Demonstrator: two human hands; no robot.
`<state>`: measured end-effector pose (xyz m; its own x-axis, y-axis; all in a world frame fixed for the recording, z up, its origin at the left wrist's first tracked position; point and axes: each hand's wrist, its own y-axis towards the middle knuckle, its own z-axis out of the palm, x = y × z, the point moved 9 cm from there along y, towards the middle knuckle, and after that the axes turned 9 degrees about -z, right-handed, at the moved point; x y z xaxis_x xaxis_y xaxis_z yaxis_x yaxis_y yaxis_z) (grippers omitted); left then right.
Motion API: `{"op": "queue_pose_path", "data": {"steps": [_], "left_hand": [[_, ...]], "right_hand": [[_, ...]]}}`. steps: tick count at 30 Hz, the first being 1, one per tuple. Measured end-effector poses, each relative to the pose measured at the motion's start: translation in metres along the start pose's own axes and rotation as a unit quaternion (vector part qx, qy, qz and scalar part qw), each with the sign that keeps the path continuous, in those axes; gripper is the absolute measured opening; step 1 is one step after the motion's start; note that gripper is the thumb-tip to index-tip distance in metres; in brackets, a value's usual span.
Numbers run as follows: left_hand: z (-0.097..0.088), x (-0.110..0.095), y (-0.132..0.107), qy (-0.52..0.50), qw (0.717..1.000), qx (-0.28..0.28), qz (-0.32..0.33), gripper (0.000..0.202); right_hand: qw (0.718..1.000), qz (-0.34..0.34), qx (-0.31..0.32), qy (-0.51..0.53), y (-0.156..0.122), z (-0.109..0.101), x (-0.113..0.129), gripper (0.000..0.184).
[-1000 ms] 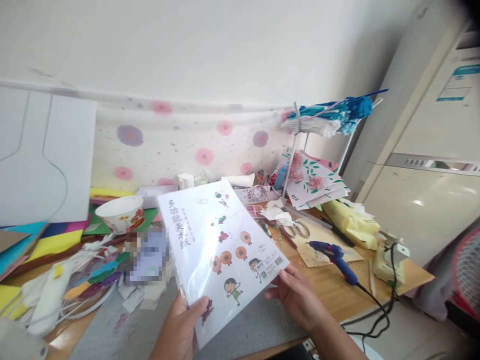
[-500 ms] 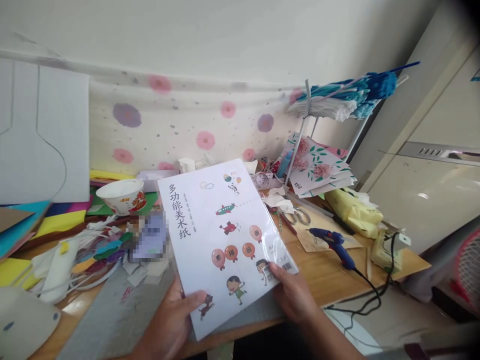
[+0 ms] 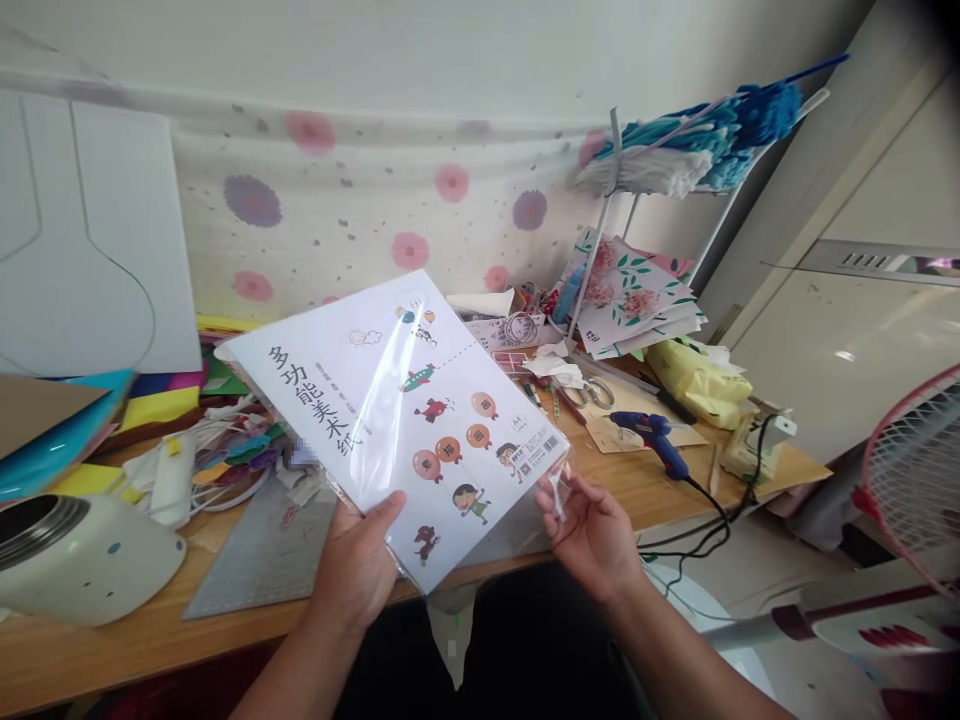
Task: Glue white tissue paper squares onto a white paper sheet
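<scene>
A pack of A4 art paper (image 3: 390,400) in a glossy clear plastic sleeve is tilted above the desk's front edge. Its white cover carries Chinese lettering, cartoon figures and orange balloons. My left hand (image 3: 364,560) grips the lower left side, thumb on top of the cover and fingers underneath. At the lower right corner, my right hand (image 3: 592,530) has its fingers curled around a loose end of the clear plastic sleeve (image 3: 559,490). Part of a grey cutting mat (image 3: 255,550) shows under the pack.
A blue glue gun (image 3: 652,435) with a black cord lies right, near scissors (image 3: 589,392) and a yellow tissue pack (image 3: 697,380). At left are a pale flask (image 3: 97,570) and coloured sheets (image 3: 161,408). Pipe cleaners (image 3: 697,145) fill a rack; a racket (image 3: 915,470) stands far right.
The pack has shifted left and turned a little. My right hand has moved from its cover to the plastic at the corner. My left hand keeps its grip.
</scene>
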<state>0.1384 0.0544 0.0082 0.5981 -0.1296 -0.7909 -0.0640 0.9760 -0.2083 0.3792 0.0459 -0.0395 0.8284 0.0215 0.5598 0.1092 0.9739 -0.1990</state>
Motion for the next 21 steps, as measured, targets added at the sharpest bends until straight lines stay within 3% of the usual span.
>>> {"op": "queue_pose_path", "data": {"steps": [6, 11, 16, 21], "left_hand": [[0.008, 0.000, -0.004, -0.006, 1.000, 0.004, 0.006, 0.077], [0.016, 0.002, -0.011, -0.007, 1.000, -0.001, -0.008, 0.078], [0.018, 0.009, -0.010, -0.015, 1.000, 0.011, -0.011, 0.078], [0.020, 0.012, -0.009, -0.012, 1.000, 0.020, -0.015, 0.078]], "right_hand": [[0.999, 0.003, 0.028, -0.046, -0.010, 0.009, -0.012, 0.020], [0.991, -0.051, 0.058, -0.111, -0.012, 0.023, -0.020, 0.029], [0.984, -0.090, 0.018, -0.152, -0.005, 0.016, -0.021, 0.033], [0.967, -0.158, 0.011, -0.199, -0.003, 0.016, -0.005, 0.034]]}}
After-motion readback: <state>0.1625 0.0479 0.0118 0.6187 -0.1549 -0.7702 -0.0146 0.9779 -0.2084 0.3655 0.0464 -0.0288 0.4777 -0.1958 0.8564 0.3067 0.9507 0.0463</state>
